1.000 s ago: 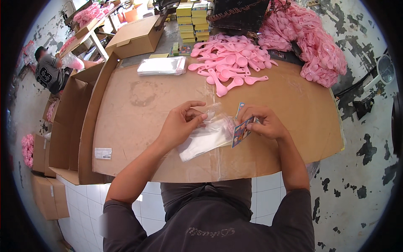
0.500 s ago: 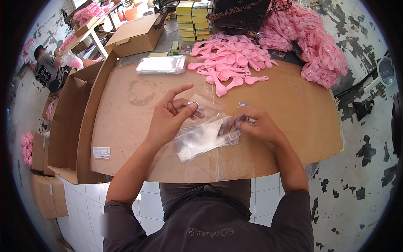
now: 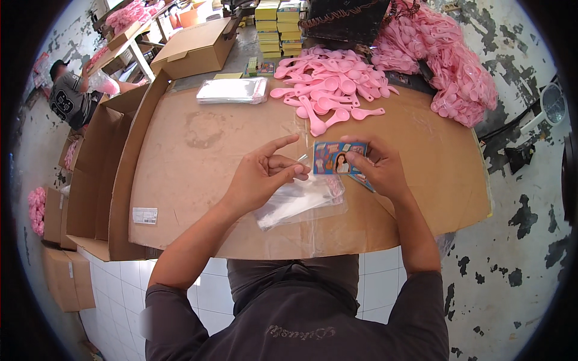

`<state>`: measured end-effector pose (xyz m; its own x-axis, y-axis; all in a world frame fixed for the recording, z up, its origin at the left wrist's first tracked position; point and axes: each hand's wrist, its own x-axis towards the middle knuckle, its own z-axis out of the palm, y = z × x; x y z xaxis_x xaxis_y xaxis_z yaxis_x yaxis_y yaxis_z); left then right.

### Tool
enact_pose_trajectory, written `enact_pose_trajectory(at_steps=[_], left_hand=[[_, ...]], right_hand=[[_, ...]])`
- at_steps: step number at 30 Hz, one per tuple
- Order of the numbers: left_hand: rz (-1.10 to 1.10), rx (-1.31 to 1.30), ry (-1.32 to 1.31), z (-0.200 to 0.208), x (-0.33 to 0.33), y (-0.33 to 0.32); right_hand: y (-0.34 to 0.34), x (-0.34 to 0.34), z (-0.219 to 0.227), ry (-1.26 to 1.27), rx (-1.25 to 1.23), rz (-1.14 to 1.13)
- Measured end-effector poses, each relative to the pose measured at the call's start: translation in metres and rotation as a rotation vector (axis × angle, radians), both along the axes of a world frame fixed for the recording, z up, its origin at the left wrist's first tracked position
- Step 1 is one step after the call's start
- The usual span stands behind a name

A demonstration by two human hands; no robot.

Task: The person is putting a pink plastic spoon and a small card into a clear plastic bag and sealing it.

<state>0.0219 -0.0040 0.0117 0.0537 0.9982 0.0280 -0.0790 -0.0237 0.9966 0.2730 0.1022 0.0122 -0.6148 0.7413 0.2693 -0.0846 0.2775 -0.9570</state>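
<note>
My right hand (image 3: 385,170) grips a small colourful printed card (image 3: 328,159) between thumb and fingers, above the middle of the table. My left hand (image 3: 259,175) pinches the edge of a clear plastic bag (image 3: 302,159) close to the card's left end, its index finger stretched out. Beneath both hands lie more clear plastic bags (image 3: 289,206), flat on the cardboard. Part of a second card (image 3: 362,181) shows under my right hand. Just beyond them spreads a pile of pink measuring spoons (image 3: 337,84).
A stack of clear bags (image 3: 232,91) lies at the back left, near piles of cards (image 3: 268,36). Bagged pink spoons (image 3: 460,84) fill the far right corner. An open carton (image 3: 99,174) flanks the table's left side. Another person (image 3: 72,96) sits at far left.
My right hand has brought the card up and flat into view, next to my left hand. The left hand has shifted slightly right with the bag's edge.
</note>
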Motion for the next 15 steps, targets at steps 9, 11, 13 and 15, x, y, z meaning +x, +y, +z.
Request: enact_pose_trajectory(at_steps=[9,11,13,15], left_hand=[[-0.056,0.14,0.188,-0.005,0.006,-0.004],[-0.013,0.125,0.115,-0.005,0.006,-0.004],[0.036,0.108,0.04,-0.004,0.005,-0.006],[0.022,0.13,0.001,-0.002,0.004,-0.005]], right_hand=[[-0.016,-0.023,0.015,-0.207,0.196,0.032],[-0.011,-0.024,0.011,-0.123,0.137,-0.011],[-0.007,-0.024,0.012,-0.041,0.079,-0.048],[-0.004,-0.019,0.017,-0.222,0.502,0.071]])
